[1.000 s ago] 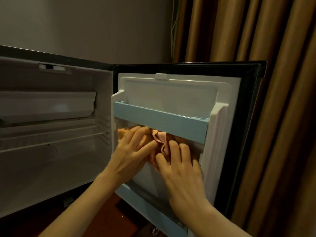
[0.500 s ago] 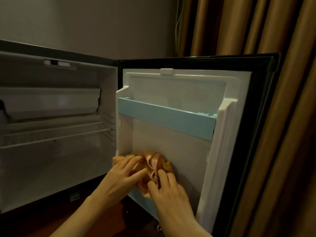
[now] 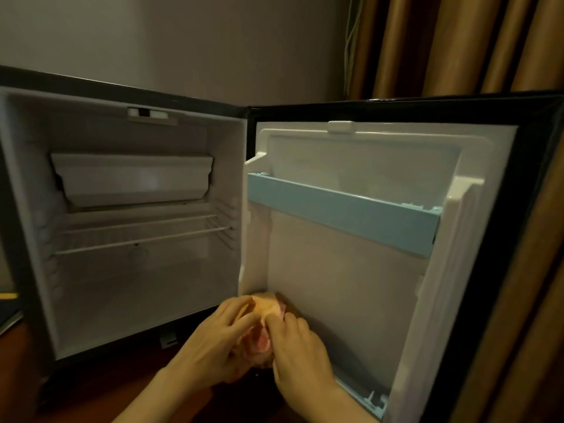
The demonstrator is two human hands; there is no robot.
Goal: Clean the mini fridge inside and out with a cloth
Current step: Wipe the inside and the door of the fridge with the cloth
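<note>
The mini fridge (image 3: pixel 131 282) stands open, its white cavity on the left and its door (image 3: pixel 345 294) swung out to the right. A bunched orange-pink cloth (image 3: pixel 268 309) lies against the bottom left of the door's inner panel. My left hand (image 3: pixel 213 346) and my right hand (image 3: pixel 296 349) both press on the cloth side by side, fingers over it and partly hiding it. A pale blue shelf rail (image 3: pixel 341 212) crosses the door above the hands.
Inside the cavity are a wire shelf (image 3: pixel 140 236) and a white freezer flap (image 3: pixel 134 178). A lower blue rail (image 3: pixel 363 398) runs along the door's bottom. Brown curtains (image 3: pixel 457 44) hang behind and right of the door. The floor below is dark reddish wood (image 3: pixel 91 401).
Both hands have slid the cloth down the door's inner panel, from just under the blue rail to the bottom left corner. The view has pulled back and widened.
</note>
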